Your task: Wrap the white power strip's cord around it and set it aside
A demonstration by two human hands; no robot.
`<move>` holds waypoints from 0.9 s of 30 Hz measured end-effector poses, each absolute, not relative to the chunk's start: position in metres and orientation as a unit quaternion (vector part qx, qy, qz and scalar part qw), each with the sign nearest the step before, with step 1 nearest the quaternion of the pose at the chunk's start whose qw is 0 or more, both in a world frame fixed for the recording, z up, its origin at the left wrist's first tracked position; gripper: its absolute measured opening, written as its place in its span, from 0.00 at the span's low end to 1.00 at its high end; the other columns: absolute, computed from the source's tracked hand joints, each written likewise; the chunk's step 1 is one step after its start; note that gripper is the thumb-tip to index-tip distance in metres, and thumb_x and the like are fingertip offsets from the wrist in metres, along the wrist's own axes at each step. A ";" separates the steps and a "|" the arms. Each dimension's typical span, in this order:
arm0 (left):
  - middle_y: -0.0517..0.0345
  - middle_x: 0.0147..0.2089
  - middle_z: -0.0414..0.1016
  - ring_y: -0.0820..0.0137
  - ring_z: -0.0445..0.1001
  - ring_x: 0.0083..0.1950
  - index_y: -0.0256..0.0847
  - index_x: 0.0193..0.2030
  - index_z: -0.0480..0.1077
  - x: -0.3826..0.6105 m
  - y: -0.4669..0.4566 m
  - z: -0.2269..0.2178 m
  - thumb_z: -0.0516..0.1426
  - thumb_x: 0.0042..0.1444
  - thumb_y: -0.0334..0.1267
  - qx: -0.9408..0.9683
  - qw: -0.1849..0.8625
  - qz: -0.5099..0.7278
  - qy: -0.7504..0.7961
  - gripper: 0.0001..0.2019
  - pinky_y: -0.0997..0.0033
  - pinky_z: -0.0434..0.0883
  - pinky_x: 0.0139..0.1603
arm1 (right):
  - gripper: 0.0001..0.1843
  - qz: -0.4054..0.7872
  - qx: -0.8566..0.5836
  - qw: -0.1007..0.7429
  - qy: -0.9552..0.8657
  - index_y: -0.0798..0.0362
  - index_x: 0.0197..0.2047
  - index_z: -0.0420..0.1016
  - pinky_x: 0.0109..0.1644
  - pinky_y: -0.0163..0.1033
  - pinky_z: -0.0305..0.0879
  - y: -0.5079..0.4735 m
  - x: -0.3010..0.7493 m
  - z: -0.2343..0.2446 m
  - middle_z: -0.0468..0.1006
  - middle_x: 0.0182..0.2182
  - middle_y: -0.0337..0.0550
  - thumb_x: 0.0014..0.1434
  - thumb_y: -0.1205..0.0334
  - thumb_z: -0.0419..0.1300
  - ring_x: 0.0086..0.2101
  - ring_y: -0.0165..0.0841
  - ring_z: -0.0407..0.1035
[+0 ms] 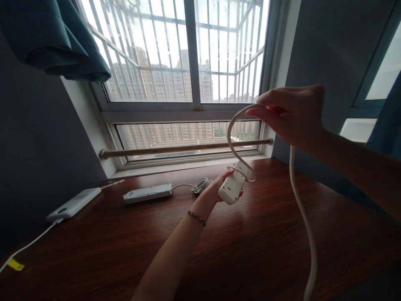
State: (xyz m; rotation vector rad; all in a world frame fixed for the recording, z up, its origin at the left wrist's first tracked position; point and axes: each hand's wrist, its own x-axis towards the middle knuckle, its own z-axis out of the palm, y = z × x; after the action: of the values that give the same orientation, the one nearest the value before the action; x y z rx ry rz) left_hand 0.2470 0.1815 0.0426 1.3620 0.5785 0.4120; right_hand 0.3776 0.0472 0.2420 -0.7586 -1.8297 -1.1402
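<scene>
My left hand (219, 187) grips a white power strip (233, 185), held tilted above the dark wooden desk (250, 242). Its thick white cord (234, 138) loops up from the strip's far end to my right hand (293, 113), which pinches the cord up in front of the window. From that hand the cord hangs down and runs off the bottom edge of the view. A thin bracelet sits on my left wrist.
A second white power strip (147, 193) lies on the desk near the window, its cord coiled (201, 184) beside it. A white power bank (73, 204) with a cable lies at the left. A metal rail (184, 148) crosses the barred window. A teal curtain (53, 37) hangs upper left.
</scene>
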 end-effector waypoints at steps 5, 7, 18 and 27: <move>0.45 0.40 0.71 0.70 0.72 0.33 0.33 0.46 0.64 0.229 0.213 0.038 0.38 0.63 0.51 0.563 0.741 0.239 0.277 0.25 0.68 0.72 0.38 | 0.21 -0.491 -0.312 0.351 -0.734 0.54 0.31 0.73 0.28 0.34 0.52 0.016 0.362 0.245 0.70 0.22 0.37 0.63 0.48 0.49 0.25 0.27 0.64; 0.47 0.39 0.70 0.71 0.72 0.31 0.34 0.46 0.63 0.226 0.217 0.033 0.37 0.63 0.49 0.565 0.733 0.239 0.295 0.23 0.69 0.72 0.36 | 0.22 -0.489 -0.336 0.343 -0.728 0.53 0.32 0.73 0.29 0.34 0.53 0.014 0.356 0.245 0.70 0.23 0.37 0.63 0.46 0.47 0.25 0.28 0.64; 0.55 0.31 0.73 0.68 0.71 0.30 0.35 0.36 0.76 0.205 0.178 0.076 0.66 0.41 0.46 0.805 0.541 0.078 0.231 0.18 0.74 0.66 0.30 | 0.23 -0.428 -0.409 0.428 -0.683 0.58 0.29 0.77 0.34 0.38 0.54 0.085 0.374 0.271 0.69 0.18 0.40 0.56 0.44 0.57 0.22 0.27 0.62; 0.61 0.30 0.73 0.68 0.71 0.34 0.39 0.44 0.75 0.198 0.110 0.116 0.64 0.43 0.42 0.891 0.436 0.053 0.115 0.19 0.77 0.67 0.33 | 0.26 -0.420 -0.542 0.289 -0.668 0.58 0.33 0.77 0.34 0.41 0.57 0.151 0.388 0.247 0.69 0.20 0.45 0.56 0.42 0.55 0.25 0.34 0.63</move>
State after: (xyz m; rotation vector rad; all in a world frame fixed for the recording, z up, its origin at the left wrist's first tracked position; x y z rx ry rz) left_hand 0.1975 0.1101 0.1162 2.2167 0.2872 0.1310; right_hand 0.3882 0.1510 0.2473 -1.4463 -1.7832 -1.1203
